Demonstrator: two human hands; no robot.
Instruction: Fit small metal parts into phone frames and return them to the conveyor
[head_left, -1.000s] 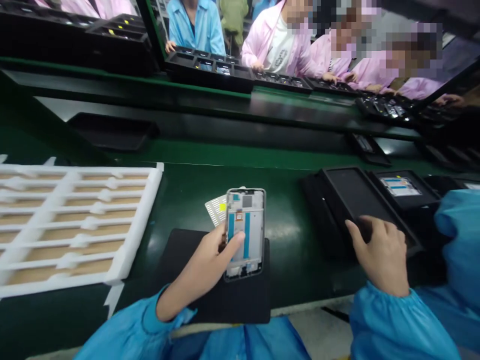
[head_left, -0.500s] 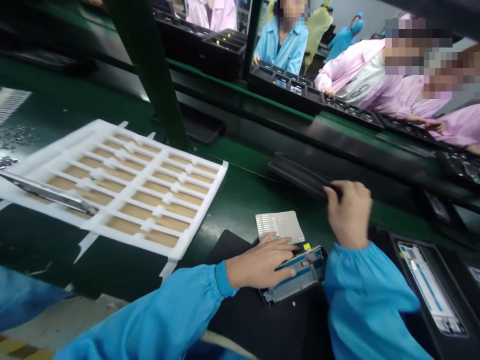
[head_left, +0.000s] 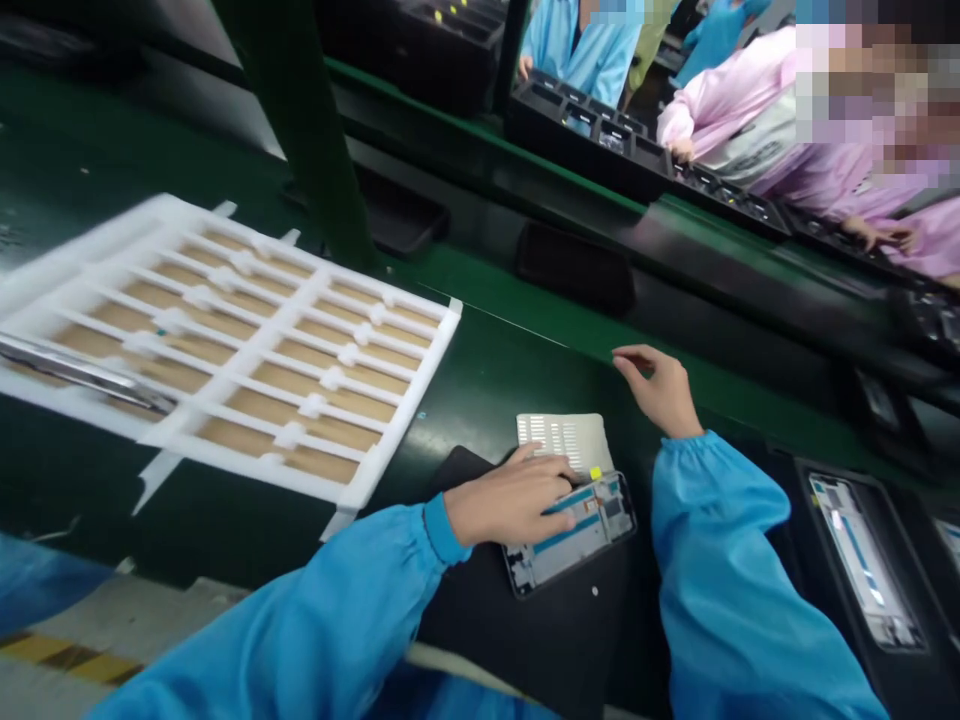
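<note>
Left hand (head_left: 514,505) palm down, fingers spread, thumb across phone frame (head_left: 574,550), fingertips over edge of card (head_left: 589,435). Frame lies slanted on black mat (head_left: 540,645), inner side up. Right hand (head_left: 664,390) hangs above bench (head_left: 495,365), thumb and fingers curled close (cannot tell whether tips meet; nothing seen between). Risks: uneven press from left hand may skid frame; thumb may scuff blue strips (head_left: 581,528); right sleeve (head_left: 720,540), near frame's corner, could snag it if arm sweeps inward.
</note>
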